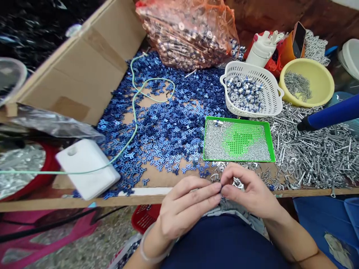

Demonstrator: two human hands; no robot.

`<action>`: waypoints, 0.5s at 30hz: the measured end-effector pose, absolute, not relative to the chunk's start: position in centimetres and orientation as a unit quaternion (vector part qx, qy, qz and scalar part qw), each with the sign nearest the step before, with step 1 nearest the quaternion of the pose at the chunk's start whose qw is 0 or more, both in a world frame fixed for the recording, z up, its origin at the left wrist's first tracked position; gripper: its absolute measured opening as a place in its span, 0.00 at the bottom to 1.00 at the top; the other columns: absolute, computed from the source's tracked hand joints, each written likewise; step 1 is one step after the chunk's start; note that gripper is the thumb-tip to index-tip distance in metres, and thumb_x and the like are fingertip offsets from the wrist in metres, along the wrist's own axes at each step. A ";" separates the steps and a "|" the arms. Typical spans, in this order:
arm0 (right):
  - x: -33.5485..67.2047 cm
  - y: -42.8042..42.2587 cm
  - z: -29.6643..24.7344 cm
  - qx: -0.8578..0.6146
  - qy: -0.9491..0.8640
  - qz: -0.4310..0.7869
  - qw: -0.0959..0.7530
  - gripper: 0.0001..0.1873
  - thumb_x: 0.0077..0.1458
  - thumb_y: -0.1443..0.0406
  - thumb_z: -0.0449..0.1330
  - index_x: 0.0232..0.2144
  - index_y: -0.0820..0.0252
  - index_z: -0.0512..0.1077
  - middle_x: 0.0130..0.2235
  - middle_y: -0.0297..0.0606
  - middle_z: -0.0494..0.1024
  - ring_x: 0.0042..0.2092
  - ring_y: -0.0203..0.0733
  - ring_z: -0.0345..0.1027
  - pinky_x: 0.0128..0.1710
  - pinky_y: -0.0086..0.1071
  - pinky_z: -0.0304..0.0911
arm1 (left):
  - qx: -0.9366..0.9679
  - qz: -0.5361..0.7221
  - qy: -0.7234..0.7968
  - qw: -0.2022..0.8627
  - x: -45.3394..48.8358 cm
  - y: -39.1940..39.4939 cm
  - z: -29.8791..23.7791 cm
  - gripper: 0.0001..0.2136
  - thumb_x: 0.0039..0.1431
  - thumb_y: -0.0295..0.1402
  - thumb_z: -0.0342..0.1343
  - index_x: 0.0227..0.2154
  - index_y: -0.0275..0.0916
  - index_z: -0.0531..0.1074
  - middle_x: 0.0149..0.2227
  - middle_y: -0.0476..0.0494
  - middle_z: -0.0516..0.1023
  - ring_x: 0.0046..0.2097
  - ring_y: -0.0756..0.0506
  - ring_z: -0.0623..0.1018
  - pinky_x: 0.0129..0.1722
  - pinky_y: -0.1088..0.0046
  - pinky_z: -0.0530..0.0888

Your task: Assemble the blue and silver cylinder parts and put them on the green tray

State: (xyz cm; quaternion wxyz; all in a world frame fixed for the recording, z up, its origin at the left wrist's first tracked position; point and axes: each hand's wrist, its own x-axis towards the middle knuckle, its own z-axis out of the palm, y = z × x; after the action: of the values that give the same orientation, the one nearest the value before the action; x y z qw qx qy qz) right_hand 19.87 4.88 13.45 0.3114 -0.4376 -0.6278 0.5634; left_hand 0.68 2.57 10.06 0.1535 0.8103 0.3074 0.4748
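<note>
From where I stand, the person's 2 hands meet just in front of the tabletop's (159, 179) near edge. The right hand (249, 190) has its thumb and forefinger pinched on a small dark piece (221, 186), mostly hidden by the fingers. The left hand (190, 201) lies with its fingers stretched out, tips at that same spot; its thumb is out of sight, so I cannot tell whether it grips the piece too.

Just beyond the hands sits a green tray (272, 145), strewn with tiny silver bits (213, 145) except around its middle. Behind it, a white basket (276, 107) holds blue-and-silver cylinders (244, 95), and next to that stands a yellow bowl (322, 87) with small metal parts inside. Metal rods (325, 153) lie heaped to the right.

Left of the tray spreads a wide scatter of blue 3-armed pieces (179, 123), a pale green cord (134, 108) looping across them. An orange plastic bag (190, 33) bulges at the back, and a white block (88, 170) rests near the front edge.
</note>
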 end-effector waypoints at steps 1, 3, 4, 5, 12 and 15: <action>19.9 5.1 13.4 -0.431 -0.607 0.604 0.286 0.10 0.54 0.59 0.59 0.27 0.58 0.69 0.28 0.31 0.68 0.31 0.33 0.61 0.31 0.29 0.58 | 0.813 0.474 0.297 0.161 0.7 2.8 10.0 0.10 0.56 0.20 0.55 0.40 0.32 0.74 0.38 0.41 0.81 0.43 0.46 0.76 0.40 0.69 0.77; 19.8 5.3 13.0 -0.438 -0.554 0.655 0.269 0.11 0.53 0.57 0.59 0.26 0.59 0.68 0.26 0.30 0.67 0.29 0.32 0.59 0.29 0.28 0.55 | 0.808 0.474 0.303 0.177 1.1 3.0 9.8 0.10 0.57 0.20 0.54 0.40 0.33 0.73 0.39 0.41 0.80 0.44 0.46 0.76 0.40 0.69 0.76; 19.7 5.3 12.6 -0.451 -0.523 0.668 0.278 0.12 0.53 0.57 0.59 0.26 0.59 0.68 0.25 0.30 0.66 0.28 0.32 0.57 0.29 0.28 0.54 | 0.797 0.478 0.323 0.179 1.3 3.0 9.7 0.10 0.57 0.19 0.54 0.40 0.34 0.73 0.39 0.40 0.80 0.44 0.46 0.76 0.40 0.68 0.76; 19.4 5.2 12.3 -0.466 -0.489 0.675 0.297 0.12 0.52 0.57 0.60 0.25 0.59 0.68 0.25 0.29 0.65 0.28 0.31 0.56 0.28 0.28 0.53 | 0.782 0.484 0.350 0.175 1.7 3.0 9.5 0.11 0.56 0.19 0.54 0.41 0.34 0.72 0.39 0.40 0.79 0.43 0.46 0.76 0.40 0.68 0.75; 17.0 4.3 9.9 -0.494 -0.271 0.703 0.434 0.11 0.45 0.58 0.65 0.23 0.58 0.69 0.23 0.27 0.66 0.27 0.30 0.56 0.29 0.27 0.54 | 0.720 0.468 0.512 -0.019 3.9 2.7 8.1 0.11 0.47 0.28 0.65 0.33 0.39 0.71 0.31 0.46 0.72 0.36 0.46 0.72 0.40 0.66 0.71; 16.7 4.2 9.6 -0.487 -0.248 0.711 0.443 0.10 0.43 0.59 0.66 0.22 0.59 0.70 0.24 0.27 0.67 0.28 0.30 0.57 0.32 0.26 0.55 | 0.715 0.464 0.521 -0.045 4.0 2.9 7.8 0.10 0.47 0.24 0.65 0.33 0.40 0.72 0.32 0.45 0.74 0.37 0.46 0.71 0.39 0.67 0.70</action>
State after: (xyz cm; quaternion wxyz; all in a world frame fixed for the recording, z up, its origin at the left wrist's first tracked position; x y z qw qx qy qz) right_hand 16.75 4.16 9.55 0.4429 -0.4872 -0.2481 0.7106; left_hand 3.95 2.88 7.75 -0.0452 0.7149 0.5212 0.4638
